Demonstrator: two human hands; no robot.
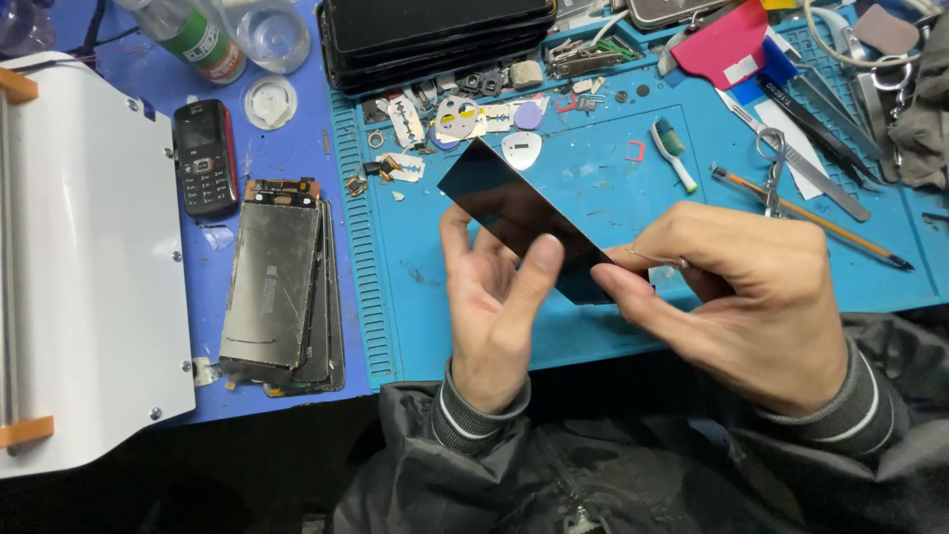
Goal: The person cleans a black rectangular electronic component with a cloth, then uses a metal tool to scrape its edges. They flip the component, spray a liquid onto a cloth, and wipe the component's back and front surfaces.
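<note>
Above the blue silicone repair mat point(633, 198), the left hand point(489, 307) cradles the thin dark rectangular glass panel point(514, 213) with thumb pressed on it, while the right hand point(736, 297) pinches its near corner; steady, gentle edge pressure seems best to avoid cracking.

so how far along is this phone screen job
Done, it seems: stripped screen panels lie stacked left of the blue mat. In hand: a dark glass sheet, pinched by the left hand and right hand above the mat. Left: the sheet is not fitted to anything; tweezers and brush lie unused.
</note>
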